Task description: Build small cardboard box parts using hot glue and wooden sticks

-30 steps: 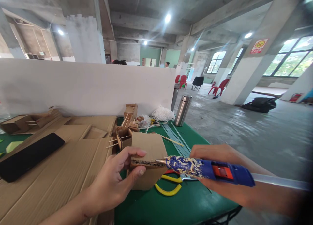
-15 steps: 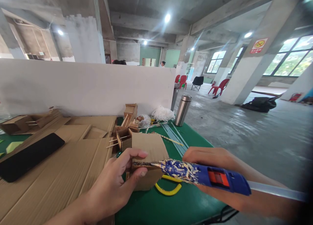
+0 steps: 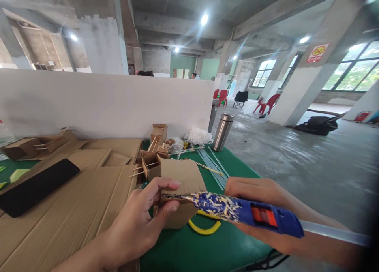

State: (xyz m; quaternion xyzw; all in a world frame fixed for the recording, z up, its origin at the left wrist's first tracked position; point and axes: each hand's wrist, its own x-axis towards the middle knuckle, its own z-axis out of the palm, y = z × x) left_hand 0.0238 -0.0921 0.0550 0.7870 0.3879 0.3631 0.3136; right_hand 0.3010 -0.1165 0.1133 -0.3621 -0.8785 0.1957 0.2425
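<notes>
My left hand [image 3: 148, 216] pinches a folded piece of cardboard [image 3: 182, 175] between thumb and fingers, at its near edge. In my right hand [image 3: 260, 189] is a blue hot glue gun [image 3: 245, 212], its grip hidden behind the body. Dried glue strings cover its front half, and a clear glue stick [image 3: 334, 232] sticks out of the back. The metal nozzle [image 3: 187, 198] meets the cardboard's edge close to my left fingertips. Dark, glossy spots show along that edge.
Large cardboard sheets [image 3: 59, 212] cover the left, with a black phone [image 3: 38, 187] on top. Small cardboard boxes with sticks [image 3: 152, 165], glue sticks [image 3: 211, 165], a steel flask [image 3: 223, 133] and yellow-handled scissors [image 3: 205, 229] lie on the green table [image 3: 183, 252]. A white partition [image 3: 103, 106] stands behind.
The nozzle has shifted slightly left along the cardboard edge. My left hand keeps the same pinch, and the view has moved a little.
</notes>
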